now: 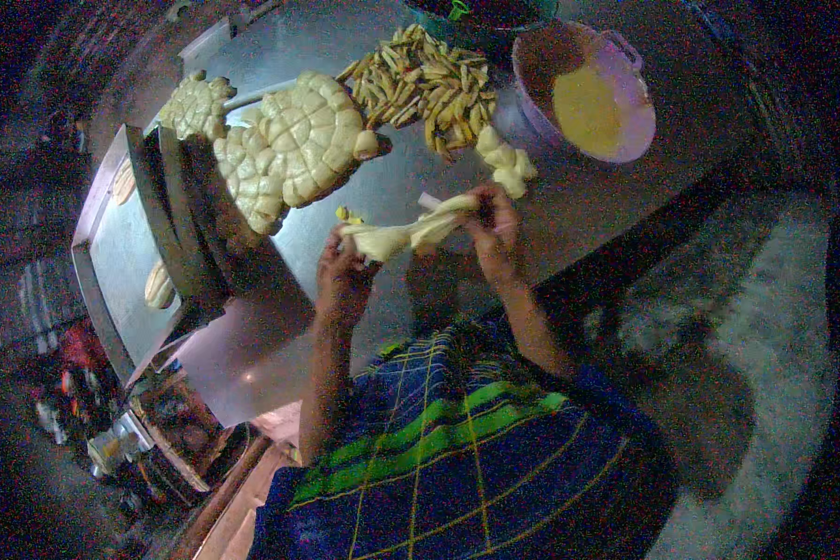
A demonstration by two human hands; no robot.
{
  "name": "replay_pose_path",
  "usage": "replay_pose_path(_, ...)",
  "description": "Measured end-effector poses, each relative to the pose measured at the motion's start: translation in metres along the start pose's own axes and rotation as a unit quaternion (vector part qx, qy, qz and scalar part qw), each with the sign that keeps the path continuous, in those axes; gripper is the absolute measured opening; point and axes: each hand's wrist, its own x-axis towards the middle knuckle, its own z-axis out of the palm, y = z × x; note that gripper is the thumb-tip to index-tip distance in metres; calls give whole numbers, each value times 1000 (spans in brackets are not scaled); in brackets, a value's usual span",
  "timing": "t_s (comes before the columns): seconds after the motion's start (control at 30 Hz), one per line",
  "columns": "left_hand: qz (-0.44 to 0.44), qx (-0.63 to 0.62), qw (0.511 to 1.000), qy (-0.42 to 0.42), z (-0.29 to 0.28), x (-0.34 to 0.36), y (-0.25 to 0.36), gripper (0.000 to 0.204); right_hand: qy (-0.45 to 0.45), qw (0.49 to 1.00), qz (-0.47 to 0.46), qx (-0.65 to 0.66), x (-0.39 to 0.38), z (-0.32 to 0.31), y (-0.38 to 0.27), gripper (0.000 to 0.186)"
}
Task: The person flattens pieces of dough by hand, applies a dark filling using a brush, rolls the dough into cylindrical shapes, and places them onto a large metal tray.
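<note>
A pale piece of dough (397, 240) is stretched between my two hands above the metal table. My left hand (347, 280) pinches its left end, and my right hand (495, 238) grips the other end, a little higher in the view. The middle of the dough looks thin and twisted. Just beyond my right hand lie a few small lumps of dough (504, 163). Farther off to the left, a broad cluster of dough portions (308, 135) sits pressed together. A small yellow scrap (348, 216) shows beyond my left hand.
Yellow-brown strips (425, 89) are heaped at the far middle of the metal table (345, 191). A pinkish basin (633, 121) with yellow contents stands right of them, near a dark green tub (481, 23). Stacked metal trays (103, 201) at left hold shaped dough (160, 285).
</note>
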Motion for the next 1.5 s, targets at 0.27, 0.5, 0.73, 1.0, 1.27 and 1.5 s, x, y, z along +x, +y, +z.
replay_pose_path(0.27, -72, -174, 982, 25, 23, 31, 48, 35, 227, 968, 16, 105, -6, -26, -69, 48)
replay_pose_path(0.5, 81, 179, 979, -50, 67, 111, 25, 45, 124, 987, -18, 104, -5, -31, -48, 46)
replay_pose_path(0.73, -39, 78, 983, -164, 116, 38, 39, 43, -90, 882, 83, 455, -4, -7, -40, 45)
replay_pose_path(1.0, -292, -369, 872, -137, 71, -6, 5, 50, 233, 944, -205, 114, -2, -85, -60, 40)
replay_pose_path(1.27, -91, -136, 987, -10, 10, -77, -6, 37, 184, 807, -182, -531, -9, -93, -70, 39)
replay_pose_path(1.5, -204, -90, 937, 271, -19, -149, -15, 32, -236, 843, -51, -480, -87, 8, -3, 42)
